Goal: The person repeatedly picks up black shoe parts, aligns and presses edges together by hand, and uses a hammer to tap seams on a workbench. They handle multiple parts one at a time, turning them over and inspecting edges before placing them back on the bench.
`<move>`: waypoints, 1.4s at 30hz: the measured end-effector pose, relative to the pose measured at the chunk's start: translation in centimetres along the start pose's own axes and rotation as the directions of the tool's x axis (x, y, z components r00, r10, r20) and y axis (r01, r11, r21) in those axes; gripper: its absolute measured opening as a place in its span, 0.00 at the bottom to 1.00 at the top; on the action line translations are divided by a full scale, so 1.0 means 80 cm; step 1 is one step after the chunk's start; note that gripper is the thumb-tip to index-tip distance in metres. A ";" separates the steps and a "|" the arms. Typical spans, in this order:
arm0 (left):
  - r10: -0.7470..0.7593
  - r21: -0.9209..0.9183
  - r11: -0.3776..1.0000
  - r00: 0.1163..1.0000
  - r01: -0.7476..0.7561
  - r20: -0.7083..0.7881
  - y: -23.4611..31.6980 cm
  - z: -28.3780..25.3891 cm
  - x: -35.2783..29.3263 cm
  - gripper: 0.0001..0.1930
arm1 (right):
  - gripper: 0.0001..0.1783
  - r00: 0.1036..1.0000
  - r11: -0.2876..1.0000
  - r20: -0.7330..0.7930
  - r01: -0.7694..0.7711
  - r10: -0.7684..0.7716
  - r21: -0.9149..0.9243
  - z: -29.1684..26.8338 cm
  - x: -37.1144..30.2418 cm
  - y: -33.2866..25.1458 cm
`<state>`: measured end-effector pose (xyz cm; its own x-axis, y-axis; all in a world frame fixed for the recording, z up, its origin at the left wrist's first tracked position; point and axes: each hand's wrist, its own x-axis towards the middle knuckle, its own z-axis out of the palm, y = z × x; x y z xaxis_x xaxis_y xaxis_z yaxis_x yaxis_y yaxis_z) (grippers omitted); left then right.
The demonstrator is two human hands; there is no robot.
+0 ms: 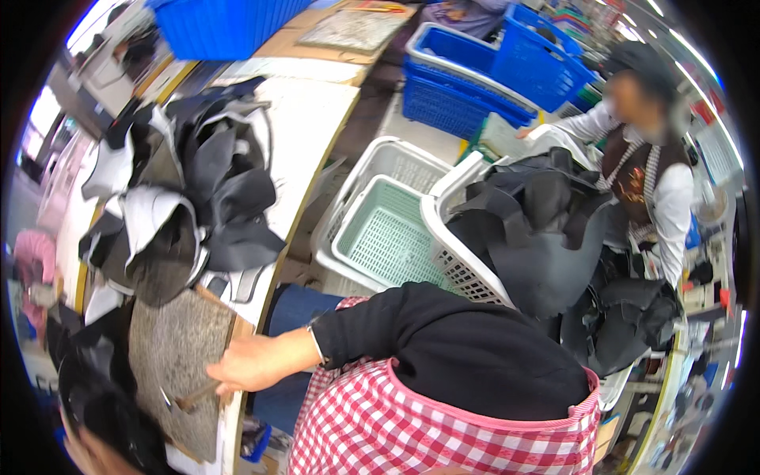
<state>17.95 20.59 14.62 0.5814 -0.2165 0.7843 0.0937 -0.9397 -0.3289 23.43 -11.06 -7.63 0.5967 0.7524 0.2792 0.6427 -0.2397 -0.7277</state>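
Note:
My right hand (257, 362) is closed round a small hammer (192, 397), its head low over a worn grey slab (178, 340) at the table's near edge. At the lower left, my left hand (93, 453) grips black leather-like pieces (107, 392) beside the slab; its fingers are partly cut off and blurred. A heap of black and grey cut pieces with white undersides (170, 182) lies on the white table (305, 134) beyond the slab.
A white basket heaped with black pieces (546, 214) stands right of me. Left of it is a pale green basket (388, 229). Blue baskets (443, 87) are stacked farther back. A person (645, 150) in a dark vest stands at the right; a blue crate (226, 28) sits at the far left.

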 end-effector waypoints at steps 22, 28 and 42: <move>0.165 -0.016 0.985 0.927 -0.170 0.336 0.062 0.104 -0.122 0.28 | 0.17 1.000 0.887 0.010 -0.012 0.018 -0.462 -0.002 0.042 0.056; -0.213 -0.183 0.849 0.637 0.496 0.741 0.108 0.066 -0.185 0.44 | 0.18 0.996 0.860 0.092 0.063 -0.019 -0.506 -0.024 0.064 0.030; -0.333 -0.303 0.490 0.497 0.817 0.801 0.092 0.085 -0.222 0.37 | 0.16 0.995 0.903 0.104 0.048 -0.004 -0.427 -0.041 0.094 -0.016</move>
<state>13.81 19.32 -5.31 0.9055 0.4172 0.0778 0.2758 -0.7178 0.6393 28.68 -7.10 -2.58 0.5409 0.8130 0.2155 0.8144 -0.4422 -0.3758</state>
